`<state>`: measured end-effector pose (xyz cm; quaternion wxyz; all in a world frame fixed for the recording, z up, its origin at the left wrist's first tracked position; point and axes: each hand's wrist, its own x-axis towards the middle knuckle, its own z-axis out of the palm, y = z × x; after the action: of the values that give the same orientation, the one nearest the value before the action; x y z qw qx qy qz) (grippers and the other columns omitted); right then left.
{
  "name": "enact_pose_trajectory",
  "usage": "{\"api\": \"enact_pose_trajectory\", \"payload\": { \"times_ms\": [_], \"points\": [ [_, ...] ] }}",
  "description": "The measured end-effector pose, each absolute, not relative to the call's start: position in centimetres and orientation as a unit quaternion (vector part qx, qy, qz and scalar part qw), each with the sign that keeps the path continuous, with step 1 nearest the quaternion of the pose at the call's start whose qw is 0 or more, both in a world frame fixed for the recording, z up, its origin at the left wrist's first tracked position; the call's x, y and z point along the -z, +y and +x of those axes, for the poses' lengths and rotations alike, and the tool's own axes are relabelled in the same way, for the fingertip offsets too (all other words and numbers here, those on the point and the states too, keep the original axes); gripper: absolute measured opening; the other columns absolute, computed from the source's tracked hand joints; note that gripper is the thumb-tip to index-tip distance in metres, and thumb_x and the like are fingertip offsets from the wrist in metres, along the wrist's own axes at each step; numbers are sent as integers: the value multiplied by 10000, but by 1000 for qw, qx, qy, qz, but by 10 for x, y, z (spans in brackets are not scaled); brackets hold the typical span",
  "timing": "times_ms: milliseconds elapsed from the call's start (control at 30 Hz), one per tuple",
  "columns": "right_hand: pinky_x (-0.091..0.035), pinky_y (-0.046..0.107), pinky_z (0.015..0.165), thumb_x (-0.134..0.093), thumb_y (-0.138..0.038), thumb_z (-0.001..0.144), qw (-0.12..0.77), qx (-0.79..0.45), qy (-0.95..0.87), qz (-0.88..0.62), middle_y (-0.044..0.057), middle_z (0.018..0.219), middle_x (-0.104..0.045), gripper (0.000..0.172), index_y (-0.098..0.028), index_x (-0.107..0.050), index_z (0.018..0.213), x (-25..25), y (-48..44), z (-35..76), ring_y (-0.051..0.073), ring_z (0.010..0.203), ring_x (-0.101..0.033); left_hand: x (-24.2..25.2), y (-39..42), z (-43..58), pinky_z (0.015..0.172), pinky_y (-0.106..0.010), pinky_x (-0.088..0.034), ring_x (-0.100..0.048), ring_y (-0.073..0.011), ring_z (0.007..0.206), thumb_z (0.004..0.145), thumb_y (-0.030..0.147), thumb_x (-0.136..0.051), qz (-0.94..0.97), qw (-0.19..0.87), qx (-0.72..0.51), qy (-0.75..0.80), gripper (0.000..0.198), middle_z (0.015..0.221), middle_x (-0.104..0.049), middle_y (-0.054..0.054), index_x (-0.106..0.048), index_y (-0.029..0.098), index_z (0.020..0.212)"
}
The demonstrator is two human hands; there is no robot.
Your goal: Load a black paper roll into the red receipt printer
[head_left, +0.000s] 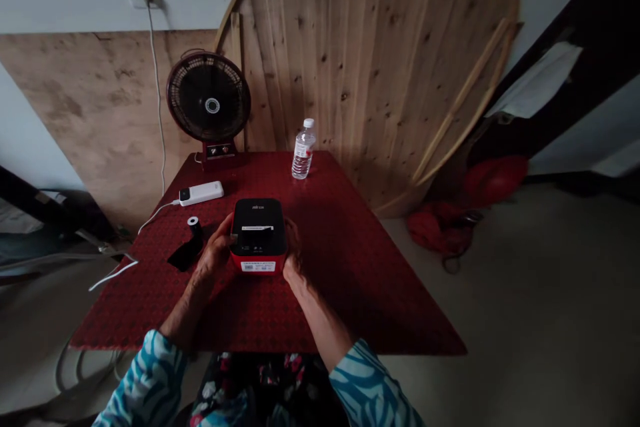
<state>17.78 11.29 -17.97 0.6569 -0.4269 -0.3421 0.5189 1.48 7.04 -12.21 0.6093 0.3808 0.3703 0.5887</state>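
A small red-and-black label printer (259, 223) sits on the red-covered table, its dark lid facing up. A thin white strip shows across the lid, and a white printed sticker is on the red front side. My left hand (215, 250) is closed against the printer's left side, and my right hand (293, 247) grips the right side, its fingers partly hidden behind the casing. Just left of my left hand stands a small dark roll with a white core (193, 222), with a loose black strip (183, 255) trailing toward me.
Behind the printer are a white power bank (201, 193) with a cable, a dark red fan (209, 103) and a clear water bottle (303, 150). The table (380, 300) narrows toward the back, near a wooden round panel (350, 60). Red bags (440, 227) lie right.
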Motion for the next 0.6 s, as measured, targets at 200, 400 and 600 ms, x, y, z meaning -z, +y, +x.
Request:
{"api": "enact_pose_trajectory", "payload": {
  "times_ms": [200, 400, 600],
  "points": [
    [-537, 321, 745, -545, -544, 850, 666, -513, -352, -412, 53, 1072, -753, 429, -228, -687, 1102, 181, 115, 176, 217, 942, -684, 113, 76, 13, 727, -282, -521, -709, -227, 885, 566, 191, -690, 340, 626, -591, 378, 680, 1057, -776, -21, -658, 227, 1244],
    [-538, 325, 729, -563, -515, 837, 674, -526, -326, -404, 37, 993, -760, 392, -229, -693, 1071, 180, 116, 175, 219, 889, -692, 119, 81, 10, 718, -275, -514, -704, -218, 866, 554, 178, -681, 350, 625, -580, 389, 705, 1047, -771, -26, -645, 221, 1257],
    [-541, 340, 772, -558, -544, 848, 667, -526, -342, -401, 42, 1040, -754, 424, -227, -681, 1101, 183, 117, 175, 231, 949, -690, 121, 76, 13, 710, -267, -509, -694, -205, 852, 601, 216, -687, 371, 591, -593, 402, 710, 1078, -761, -27, -626, 222, 1308]
  ]
}}
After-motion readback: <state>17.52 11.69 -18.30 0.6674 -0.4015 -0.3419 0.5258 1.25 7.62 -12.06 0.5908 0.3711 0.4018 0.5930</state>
